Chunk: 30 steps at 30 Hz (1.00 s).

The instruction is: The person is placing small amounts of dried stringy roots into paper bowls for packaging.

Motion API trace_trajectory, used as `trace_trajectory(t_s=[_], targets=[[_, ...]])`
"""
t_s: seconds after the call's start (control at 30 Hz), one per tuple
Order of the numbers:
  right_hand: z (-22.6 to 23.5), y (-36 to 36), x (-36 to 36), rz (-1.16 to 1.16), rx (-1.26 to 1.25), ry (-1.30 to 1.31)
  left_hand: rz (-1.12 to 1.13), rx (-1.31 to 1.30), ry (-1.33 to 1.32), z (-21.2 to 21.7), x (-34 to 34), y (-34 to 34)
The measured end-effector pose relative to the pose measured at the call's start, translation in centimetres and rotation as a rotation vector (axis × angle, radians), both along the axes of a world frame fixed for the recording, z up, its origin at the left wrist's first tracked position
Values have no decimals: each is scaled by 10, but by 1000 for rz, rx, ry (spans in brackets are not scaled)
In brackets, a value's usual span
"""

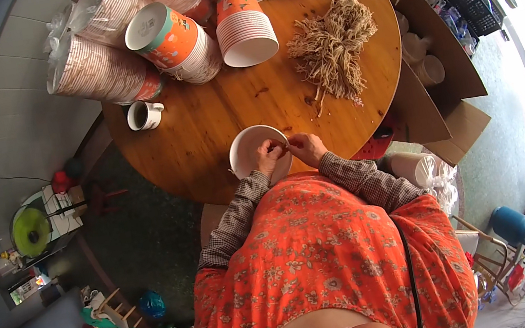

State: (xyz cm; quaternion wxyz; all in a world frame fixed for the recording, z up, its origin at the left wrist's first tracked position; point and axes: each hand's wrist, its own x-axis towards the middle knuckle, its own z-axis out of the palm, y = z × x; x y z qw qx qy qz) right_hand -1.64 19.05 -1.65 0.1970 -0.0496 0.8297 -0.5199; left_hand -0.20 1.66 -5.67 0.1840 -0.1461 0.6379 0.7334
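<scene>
A white paper bucket [243, 150] is at the table's near edge, its open mouth facing up toward me. My left hand [268, 157] reaches inside its mouth, fingers pinched together by the right side of the rim. Just outside that rim is my right hand [308, 148], also closed in a pinch, its fingertips almost meeting the left ones. Something tiny and brownish shows between the fingertips, too small to name. Beyond them to the right lies a loose heap of tan cords [339, 49], with a few strands trailing toward me.
Stacked orange-and-green paper buckets [171, 44] and plastic-wrapped stacks [99, 66] crowd the table's [213, 113] far left. A mug [145, 115] holding dark liquid stands at the left edge. Right of the table is an open cardboard box [452, 82] with white buckets inside.
</scene>
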Motion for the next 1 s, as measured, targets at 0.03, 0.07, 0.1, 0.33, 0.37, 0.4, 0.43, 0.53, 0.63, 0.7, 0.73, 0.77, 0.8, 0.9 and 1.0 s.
trace_trajectory(t_s=[0.03, 0.07, 0.1, 0.33, 0.37, 0.4, 0.43, 0.53, 0.63, 0.7, 0.73, 0.77, 0.8, 0.9, 1.0], targets=[[-2, 1, 0, -43, -16, -29, 38, 98, -59, 1, -1, 2], [-2, -1, 1, -72, -38, -56, 45, 95, -57, -3, 2, -3], [2, -4, 1, -60, -42, -55, 71, 148, -57, -11, 6, -10], [-1, 1, 2, -63, -58, -82, 82, 228, -157, 30, -5, 3], [-3, 0, 2, -46, -58, -87, 87, 227, -155, 31, -5, 3], [-5, 0, 3, -43, -58, -85, 55, 135, -117, 31, -5, 5], [-7, 0, 3, -36, -61, -70, 22, 44, -79, 30, -6, 5], [0, -5, 4, 9, -66, -39, -51, -126, -43, 0, -4, -10], [-3, -5, 5, 11, -92, -63, -121, -148, 79, -2, -3, -7], [-1, -7, 5, 7, -127, -94, -80, -158, 80, 2, -2, -6], [1, -8, 4, 8, -85, -101, -33, -168, 82, 4, -1, -7], [3, -8, 4, 8, -42, -107, -34, -168, 82, 7, 0, -8], [2, -8, 4, 8, -43, -107, -14, -192, 135, 10, 1, -11], [-1, -7, 4, 71, -4, -61, 5, -149, 166, 30, 4, -20], [6, -10, 4, 63, -8, -14, -17, -270, 173, 39, 10, -36]])
